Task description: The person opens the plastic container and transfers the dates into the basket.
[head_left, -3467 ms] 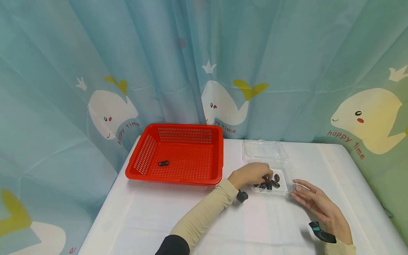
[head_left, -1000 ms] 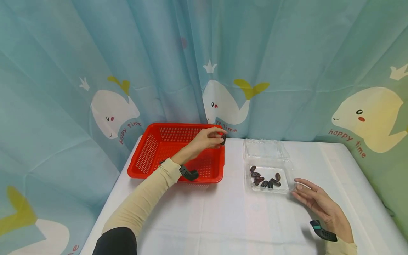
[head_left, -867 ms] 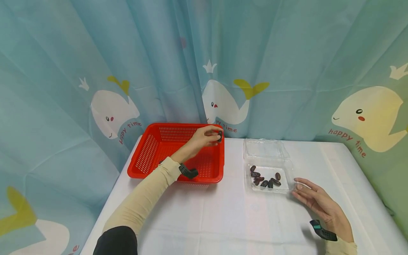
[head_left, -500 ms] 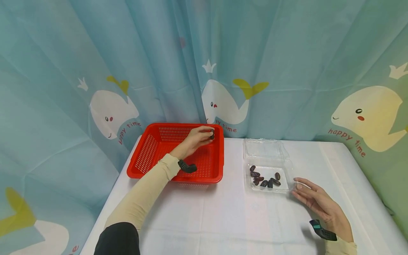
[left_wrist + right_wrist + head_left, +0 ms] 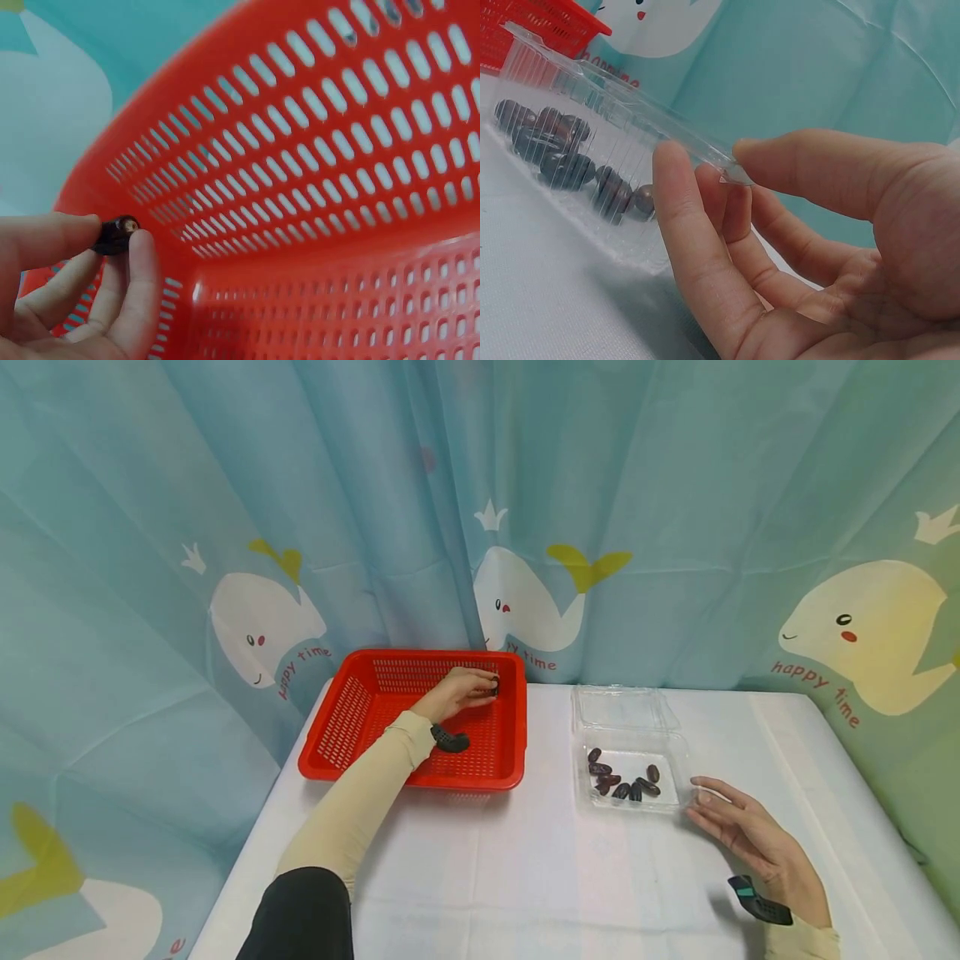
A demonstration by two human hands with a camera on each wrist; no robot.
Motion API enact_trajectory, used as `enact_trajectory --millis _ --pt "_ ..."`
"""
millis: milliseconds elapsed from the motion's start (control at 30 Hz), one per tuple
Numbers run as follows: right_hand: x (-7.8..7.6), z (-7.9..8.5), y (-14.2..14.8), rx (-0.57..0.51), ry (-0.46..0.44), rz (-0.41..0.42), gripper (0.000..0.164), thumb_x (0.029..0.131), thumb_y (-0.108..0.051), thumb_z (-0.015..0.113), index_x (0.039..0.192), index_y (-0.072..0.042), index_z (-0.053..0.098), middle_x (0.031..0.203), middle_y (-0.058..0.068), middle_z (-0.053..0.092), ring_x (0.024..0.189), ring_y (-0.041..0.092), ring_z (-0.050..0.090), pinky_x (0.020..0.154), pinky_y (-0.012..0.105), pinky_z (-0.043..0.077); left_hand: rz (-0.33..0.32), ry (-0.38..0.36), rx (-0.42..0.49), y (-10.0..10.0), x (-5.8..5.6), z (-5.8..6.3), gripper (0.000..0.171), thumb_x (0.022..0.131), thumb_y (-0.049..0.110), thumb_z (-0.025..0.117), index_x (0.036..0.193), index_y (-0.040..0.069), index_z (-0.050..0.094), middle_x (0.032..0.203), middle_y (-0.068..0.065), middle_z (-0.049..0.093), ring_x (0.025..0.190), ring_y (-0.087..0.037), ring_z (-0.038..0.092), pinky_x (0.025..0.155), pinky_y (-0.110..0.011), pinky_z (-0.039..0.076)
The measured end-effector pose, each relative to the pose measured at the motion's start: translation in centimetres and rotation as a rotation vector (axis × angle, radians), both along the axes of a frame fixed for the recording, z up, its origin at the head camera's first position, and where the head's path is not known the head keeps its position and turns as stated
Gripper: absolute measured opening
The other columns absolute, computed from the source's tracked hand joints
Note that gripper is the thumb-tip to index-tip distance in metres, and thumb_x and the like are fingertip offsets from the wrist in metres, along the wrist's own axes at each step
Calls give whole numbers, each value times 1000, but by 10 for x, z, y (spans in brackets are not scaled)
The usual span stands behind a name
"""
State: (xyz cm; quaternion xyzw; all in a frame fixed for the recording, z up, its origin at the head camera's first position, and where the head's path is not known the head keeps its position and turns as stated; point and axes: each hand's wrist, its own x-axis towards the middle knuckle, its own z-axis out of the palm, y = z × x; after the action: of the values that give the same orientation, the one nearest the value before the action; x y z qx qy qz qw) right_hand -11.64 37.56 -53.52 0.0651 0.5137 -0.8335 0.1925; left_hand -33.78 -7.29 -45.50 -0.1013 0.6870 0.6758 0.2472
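In the head view my left hand (image 5: 453, 692) is inside the red basket (image 5: 352, 774), near its back right corner. Thumb and fingertips pinch a dark brown date (image 5: 116, 234), whose pale stem end shows in the left wrist view. My right hand (image 5: 750, 839) pinches the rim corner of a clear plastic box (image 5: 622, 97) between thumb and fingers. Several dates (image 5: 600, 769) lie in that box, mostly toward its left and front. The left forearm covers part of the basket floor.
The hinged lid (image 5: 622, 708) of the box lies folded back behind it. Both containers stand on a white-covered table (image 5: 540, 877). A blue curtain (image 5: 675, 527) with whale prints hangs behind the table.
My left hand took a date from the box, carried it left over the basket and lowered it inside. The right hand stayed at the box's corner.
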Motion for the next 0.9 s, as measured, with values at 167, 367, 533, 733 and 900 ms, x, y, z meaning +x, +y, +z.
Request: enact_trajectory --millis 167,367,533,733,900 --pt "0 1 -1 17 -4 -8 35 109 -2 47 118 -25 72 105 -2 65 102 9 71 98 29 59 -7 -10 -35 2 -4 -5 39 101 -1 62 139 -2 64 146 -21 61 100 -23 68 109 -42 53" --pt "0 0 -1 43 0 -13 35 109 -2 48 118 -25 72 105 -3 65 102 8 71 99 29 59 -10 -10 -75 5 -9 -12 37 99 -5 62 136 -6 64 144 -22 61 109 -28 70 106 -42 55" --pt "0 -1 0 41 -1 -6 36 109 -2 47 118 -27 72 105 -3 65 102 8 71 99 29 59 -16 -7 -139 8 -9 -18 35 98 -6 63 133 -7 67 138 -24 65 114 -31 73 101 -40 57" --pt "-1 -1 0 45 -1 -2 36 109 -3 47 118 -28 72 106 -4 66 104 8 72 99 29 59 -6 -14 -175 12 -7 -23 32 97 -7 65 129 -10 68 118 -21 71 96 -24 77 96 -39 59" --pt "0 -2 0 27 1 -17 36 109 -2 47 117 -26 73 107 -2 67 105 11 73 98 30 60 -4 4 -203 13 -4 -25 31 96 -8 66 127 -11 69 118 -22 72 106 -30 77 95 -40 59"
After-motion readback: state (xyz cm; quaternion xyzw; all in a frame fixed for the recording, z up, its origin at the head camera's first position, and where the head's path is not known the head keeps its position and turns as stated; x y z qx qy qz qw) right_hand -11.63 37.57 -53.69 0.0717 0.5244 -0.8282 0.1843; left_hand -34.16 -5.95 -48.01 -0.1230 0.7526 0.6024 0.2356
